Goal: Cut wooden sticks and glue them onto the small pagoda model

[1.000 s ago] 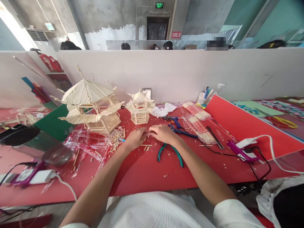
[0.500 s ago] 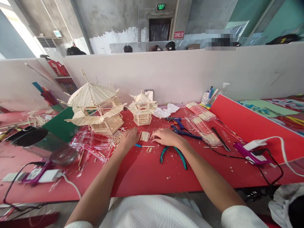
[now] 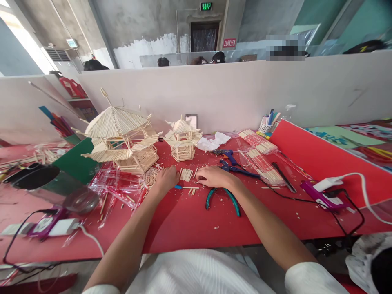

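A row of short wooden sticks (image 3: 186, 175) lies side by side on the red tabletop between my two hands. My left hand (image 3: 168, 178) rests at the row's left end with its fingers curled; what they hold, if anything, is hidden. On the other side, my right hand (image 3: 210, 176) has its fingers bent and drawn together beside the row, and their tips are too small to make out. Just below lie a longer thin stick (image 3: 190, 188) and several cut pieces (image 3: 191, 192). A blue object (image 3: 178, 187) pokes out by my left hand. Teal-handled pliers (image 3: 223, 199) lie under my right wrist.
Behind stand a large stick pavilion (image 3: 118, 126) and a smaller one (image 3: 183, 141). Blue-handled tools (image 3: 228, 167) and packs of sticks (image 3: 265, 167) lie to the right. Plastic wrapping (image 3: 114, 183), a clear jar (image 3: 67, 192) and purple power strips (image 3: 323, 198) flank the workspace.
A stick now shows apart at the right of the row, beside my right fingers. My hands stay almost in place; the whole view has shifted slightly.
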### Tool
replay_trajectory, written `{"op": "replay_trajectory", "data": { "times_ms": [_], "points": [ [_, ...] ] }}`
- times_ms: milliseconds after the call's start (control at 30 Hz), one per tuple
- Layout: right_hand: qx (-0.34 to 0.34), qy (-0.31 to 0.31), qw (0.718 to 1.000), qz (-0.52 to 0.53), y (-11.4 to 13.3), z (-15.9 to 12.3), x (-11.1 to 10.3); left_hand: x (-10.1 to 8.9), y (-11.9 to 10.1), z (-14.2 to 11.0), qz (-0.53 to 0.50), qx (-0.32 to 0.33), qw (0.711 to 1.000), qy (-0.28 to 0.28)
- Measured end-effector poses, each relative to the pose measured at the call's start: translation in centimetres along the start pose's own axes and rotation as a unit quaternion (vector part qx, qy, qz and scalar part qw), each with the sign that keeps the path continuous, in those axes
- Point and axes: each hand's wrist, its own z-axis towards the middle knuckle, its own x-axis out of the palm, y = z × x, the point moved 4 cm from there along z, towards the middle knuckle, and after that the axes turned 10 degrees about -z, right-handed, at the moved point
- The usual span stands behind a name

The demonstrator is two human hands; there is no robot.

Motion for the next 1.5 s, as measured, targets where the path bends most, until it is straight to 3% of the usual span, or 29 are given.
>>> {"op": "replay_trajectory", "data": {
  "times_ms": [367, 667, 833, 900, 1000, 1200, 1333, 1500],
  "points": [
    [-0.004, -0.008, 1.0, 0.007, 0.1, -0.1, -0.2, 0.1, 0.0, 0.1, -0.039, 0.007, 0.999, -0.017],
    [-0.006, 0.003, 1.0, 0.019, 0.2, -0.2, -0.4, 0.5, 0.5, 0.4, -0.094, 0.023, 0.993, -0.063],
    [0.013, -0.015, 0.999, 0.047, -0.4, -0.4, -1.1, -0.7, 0.7, 1.0, -0.121, 0.079, 0.985, -0.096],
    [0.046, -0.04, 0.996, 0.066, -0.8, -0.5, -1.5, -1.0, 0.4, 1.4, -0.198, 0.116, 0.968, -0.1],
    [0.096, -0.094, 0.984, 0.115, -1.4, -0.5, -1.9, -1.1, 0.0, 1.9, -0.362, 0.153, 0.912, -0.117],
    [0.11, -0.156, 0.943, 0.271, -4.0, 0.7, -0.7, 0.6, 0.4, 3.2, -0.576, 0.104, 0.801, -0.124],
    [0.104, -0.13, 0.922, 0.349, -6.6, 2.7, 0.5, 1.2, 1.2, 4.3, -0.612, 0.061, 0.773, -0.154],
    [0.082, -0.116, 0.918, 0.37, -8.3, 5.7, 0.8, 1.3, 1.4, 5.7, -0.641, 0.028, 0.749, -0.169]
  ]
}}
